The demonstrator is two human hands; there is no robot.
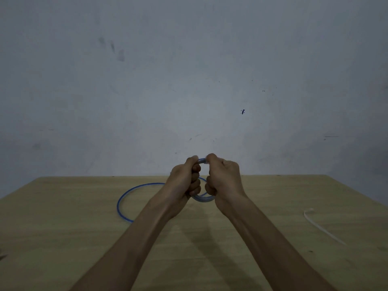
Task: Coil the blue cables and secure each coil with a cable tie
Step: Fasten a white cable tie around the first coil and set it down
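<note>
Above table, coil in left hand

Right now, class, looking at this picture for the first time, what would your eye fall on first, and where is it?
First, the left hand and right hand, raised mid-frame above the wooden table, both gripping a small blue coil. Next, a wider blue cable loop lying on the table to their left, and a white cable tie lying alone near its right edge.

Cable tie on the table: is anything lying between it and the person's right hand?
Nothing visible: only open table separates the cable tie from the right hand, which grips the blue coil with the left hand.
</note>
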